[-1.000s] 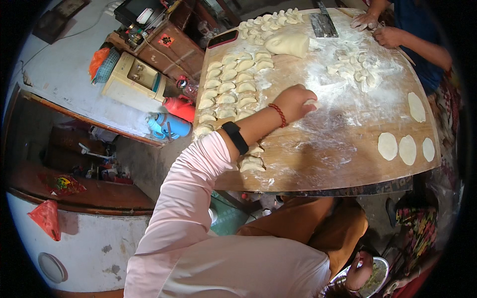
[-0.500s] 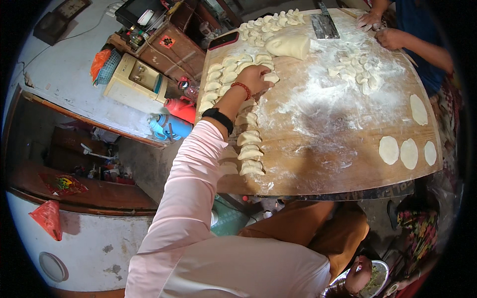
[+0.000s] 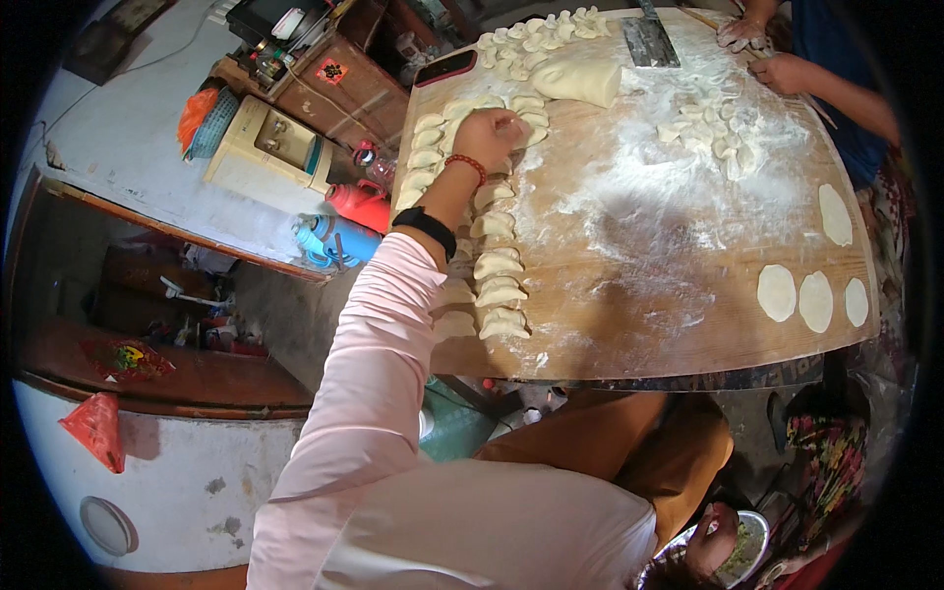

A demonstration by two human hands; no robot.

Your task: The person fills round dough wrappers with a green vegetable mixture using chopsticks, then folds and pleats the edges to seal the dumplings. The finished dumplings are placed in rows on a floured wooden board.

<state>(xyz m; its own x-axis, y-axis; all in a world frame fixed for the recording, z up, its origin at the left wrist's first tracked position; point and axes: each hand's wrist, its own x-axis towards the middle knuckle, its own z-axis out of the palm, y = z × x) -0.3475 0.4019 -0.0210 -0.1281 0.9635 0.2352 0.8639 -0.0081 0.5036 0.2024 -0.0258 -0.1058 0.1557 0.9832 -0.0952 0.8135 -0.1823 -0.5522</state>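
My left hand, with a red bead bracelet and black wristband, is over the rows of folded dumplings on the left of a floured wooden board. Its fingers are loosely bent beside a dumpling, with nothing visible held in them. Part of the rows is hidden under my hand and forearm. Low on the right, in shadow, my right hand is curled beside a metal bowl of green filling. Whatever its fingers hold cannot be made out.
Dough, a metal blade and a phone lie at the board's far side. Dough pieces sit in flour; round wrappers lie at right. Another person's hands work with a rolling pin.
My left hand has drawn back up and left, away from the dumpling it was holding, which now rests in the row. My right hand stays by the bowl. The view has shifted slightly.
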